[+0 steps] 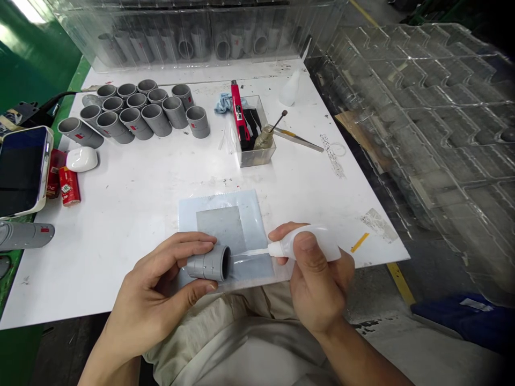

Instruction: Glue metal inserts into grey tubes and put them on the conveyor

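Left grip: left hand (161, 289) closed round a grey pipe coupling (209, 262), fingers over and thumb under, at the bench (140, 214) near edge, the coupling's open mouth facing right.
Right grip: right hand (317, 289) closed on a white squeeze bottle (328, 242), thumb on its body, nozzle tip at the coupling's mouth.
Handling: the coupling is probably light, stiff and smooth, and its ribbed collar seems the surest hold. The bottle looks soft.
Beneath: pale mat (249, 214) with a grey square.
Middle: clear box (257, 155) holding a red-handled tool (239, 110), well apart from both hands.
Far left: cluster of couplings (140, 110); phone (22, 169) at the left edge.
Right: stacked clear trays (422, 107).
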